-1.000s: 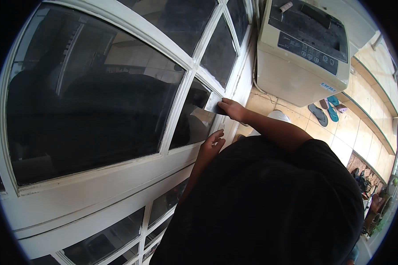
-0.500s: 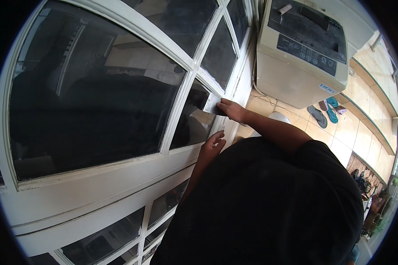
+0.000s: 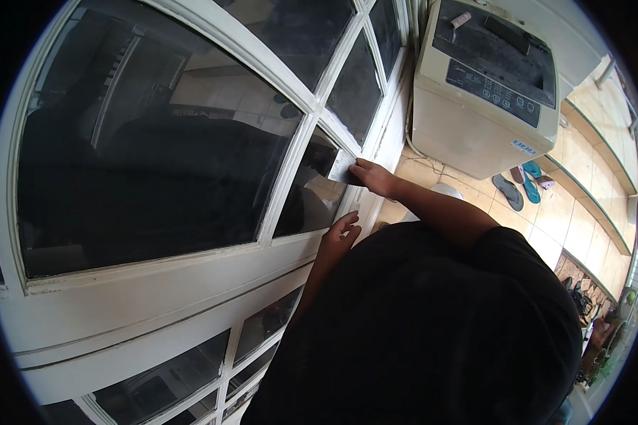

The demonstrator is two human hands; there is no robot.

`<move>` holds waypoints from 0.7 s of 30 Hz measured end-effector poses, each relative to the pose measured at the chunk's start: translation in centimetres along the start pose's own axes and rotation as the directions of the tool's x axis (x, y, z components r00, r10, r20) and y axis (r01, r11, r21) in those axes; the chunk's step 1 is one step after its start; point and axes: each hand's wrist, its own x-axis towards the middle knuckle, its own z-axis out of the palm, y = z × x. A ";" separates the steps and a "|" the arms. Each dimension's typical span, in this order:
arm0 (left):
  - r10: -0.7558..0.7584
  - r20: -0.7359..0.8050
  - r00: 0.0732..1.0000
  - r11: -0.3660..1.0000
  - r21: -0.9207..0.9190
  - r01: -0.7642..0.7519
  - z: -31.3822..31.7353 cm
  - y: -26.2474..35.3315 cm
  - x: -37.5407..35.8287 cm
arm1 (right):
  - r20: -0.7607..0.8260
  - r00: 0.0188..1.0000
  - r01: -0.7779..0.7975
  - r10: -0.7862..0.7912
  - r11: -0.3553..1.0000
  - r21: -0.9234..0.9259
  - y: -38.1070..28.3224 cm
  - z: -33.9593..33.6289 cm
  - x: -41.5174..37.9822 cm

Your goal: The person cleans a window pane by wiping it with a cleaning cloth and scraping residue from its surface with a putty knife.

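Note:
My right hand [image 3: 373,177] is closed on a scraper with a wide, flat blade [image 3: 340,167] that has whitish smears on it. Its blade lies over the small glass pane [image 3: 310,205], close to the white window frame [image 3: 290,166]. Below it, my left hand [image 3: 341,232] is half curled with its fingers apart, nearest the lower corner of the same pane. A small pale patch [image 3: 356,206] shows just above the left fingertips.
A beige washing machine [image 3: 478,106] stands to the right, with a small paint roller [image 3: 461,20] on its lid. Sandals [image 3: 508,193] lie on the tiled floor beside steps [image 3: 594,152]. A large dark pane [image 3: 149,163] fills the left side. A white round container [image 3: 448,190] is partly hidden behind my right arm.
The view has shifted very slightly. Both hands and the scraper stay almost in the same place against the window.

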 end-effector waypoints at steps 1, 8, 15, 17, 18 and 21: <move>-0.006 -0.003 1.000 1.000 -0.008 0.006 0.0 0.1 -0.1 | 0.010 0.998 -0.070 0.069 0.994 0.079 -0.6 -0.1 -0.1; 0.009 -0.011 1.000 1.000 0.005 -0.009 -0.1 -0.4 -0.1 | -0.026 0.998 -0.053 0.057 0.992 0.111 -0.2 0.0 0.1; 0.014 -0.023 1.000 1.000 0.010 -0.014 -0.2 -0.3 0.1 | -0.104 0.993 -0.040 0.054 0.991 0.131 0.9 0.4 0.7; 0.003 -0.015 1.000 1.000 0.011 -0.003 -0.2 -0.3 0.0 | -0.028 0.996 -0.083 0.089 0.981 0.176 0.2 0.1 0.4; 0.001 -0.013 1.000 1.000 0.009 -0.001 -0.1 -0.3 -0.1 | -0.027 0.995 -0.086 0.092 0.981 0.176 0.4 0.1 0.4; 0.004 -0.023 1.000 1.000 -0.002 -0.004 -0.1 0.0 0.0 | -0.039 0.997 -0.057 0.062 0.991 0.119 1.0 0.1 0.7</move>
